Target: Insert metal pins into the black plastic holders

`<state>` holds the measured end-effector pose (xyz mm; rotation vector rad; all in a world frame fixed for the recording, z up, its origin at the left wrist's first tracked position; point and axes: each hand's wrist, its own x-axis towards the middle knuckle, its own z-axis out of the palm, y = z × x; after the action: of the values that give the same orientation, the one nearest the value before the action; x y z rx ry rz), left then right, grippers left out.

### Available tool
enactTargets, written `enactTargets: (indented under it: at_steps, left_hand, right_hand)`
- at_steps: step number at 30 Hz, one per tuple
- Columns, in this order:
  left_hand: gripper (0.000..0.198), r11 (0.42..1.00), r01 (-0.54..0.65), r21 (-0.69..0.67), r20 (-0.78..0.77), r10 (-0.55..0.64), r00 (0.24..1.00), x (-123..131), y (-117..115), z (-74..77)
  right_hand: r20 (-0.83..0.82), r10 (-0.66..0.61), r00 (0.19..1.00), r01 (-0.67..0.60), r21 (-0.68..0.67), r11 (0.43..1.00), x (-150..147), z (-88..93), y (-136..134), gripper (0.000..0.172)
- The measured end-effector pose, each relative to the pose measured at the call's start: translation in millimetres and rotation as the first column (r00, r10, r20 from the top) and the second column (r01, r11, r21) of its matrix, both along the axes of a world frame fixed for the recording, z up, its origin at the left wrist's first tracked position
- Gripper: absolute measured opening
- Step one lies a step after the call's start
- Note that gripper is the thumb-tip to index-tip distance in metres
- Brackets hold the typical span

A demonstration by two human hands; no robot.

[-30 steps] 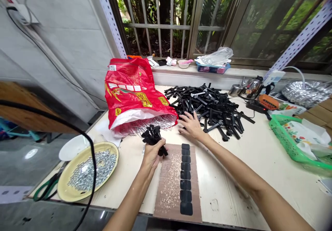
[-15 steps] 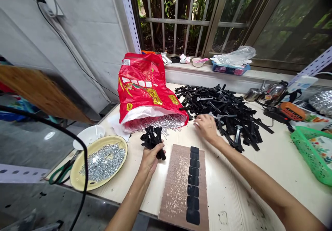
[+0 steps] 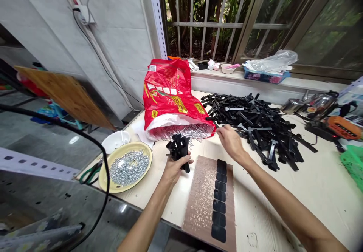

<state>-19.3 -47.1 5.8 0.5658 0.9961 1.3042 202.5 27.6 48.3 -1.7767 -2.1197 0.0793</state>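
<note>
My left hand (image 3: 174, 167) is closed around a bundle of black plastic pieces (image 3: 179, 146), held upright just in front of the red bag (image 3: 170, 93). The bag's open mouth shows many thin metal pins (image 3: 184, 131). My right hand (image 3: 231, 142) is pinched at the left edge of a pile of black plastic pieces (image 3: 252, 119), close to the bag's corner. Something thin seems to stick out from its fingertips, too small to name. Below both hands lies a brown board (image 3: 198, 206) with a column of black rounded squares (image 3: 219, 206) on it.
On the left stand a yellow dish (image 3: 150, 165) of small metal parts, a white bowl (image 3: 113, 144) and green-handled scissors (image 3: 89, 174). A black cable (image 3: 106, 169) loops in front of them. A kettle (image 3: 320, 104), an orange device (image 3: 344, 127) and a green basket (image 3: 351, 165) are at right.
The view has swung left, so things appear further right. My right hand's fingers have drawn together into a pinch by the pile. My left hand still holds the black bundle.
</note>
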Motion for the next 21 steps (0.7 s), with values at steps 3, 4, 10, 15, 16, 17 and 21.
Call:
enactTargets:
  at_steps: [3, 4, 10, 15, 16, 17, 21]
  left_hand:
    - [0.033, 0.995, -0.037, 0.096, -0.235, 0.059, 0.97, 1.3, 1.0, -7.7]
    - [0.032, 0.993, -0.037, 0.114, -0.291, 0.069, 0.954, 1.9, 1.4, -9.9]
    - [0.029, 0.967, 0.088, 0.241, -0.516, 0.051, 0.855, -0.9, 2.5, -20.0]
    - [0.042, 0.923, 0.116, 0.366, -0.628, 0.153, 0.763, -7.2, 5.4, -24.4]
    - [0.044, 0.922, 0.118, 0.368, -0.627, 0.152, 0.764, -7.4, 5.5, -22.9]
    - [0.043, 0.928, 0.112, 0.356, -0.615, 0.143, 0.776, -7.1, 5.1, -20.2]
    - [0.026, 0.965, -0.016, 0.262, -0.481, 0.145, 0.864, -1.0, 0.3, -0.5]
  right_hand:
    - [-0.216, 0.275, 0.937, -0.224, 0.233, 0.946, 5.4, 40.2, -12.7, 0.023]
    - [-0.251, 0.356, 0.9, -0.288, 0.27, 0.919, 3.5, 50.7, -16.4, 0.022]
    - [-0.191, 0.559, 0.807, -0.517, 0.229, 0.825, -15.8, 71.8, -24.5, 0.023]
    - [-0.17, 0.699, 0.694, -0.705, 0.032, 0.708, -22.0, 82.0, -19.5, 0.025]
    - [-0.2, 0.721, 0.663, -0.736, -0.003, 0.676, -22.0, 83.2, -16.0, 0.022]
    - [-0.24, 0.724, 0.646, -0.751, -0.031, 0.66, -21.7, 82.3, -11.3, 0.021]
    - [-0.261, 0.473, 0.841, -0.529, -0.215, 0.821, -24.1, 50.9, 14.6, 0.028]
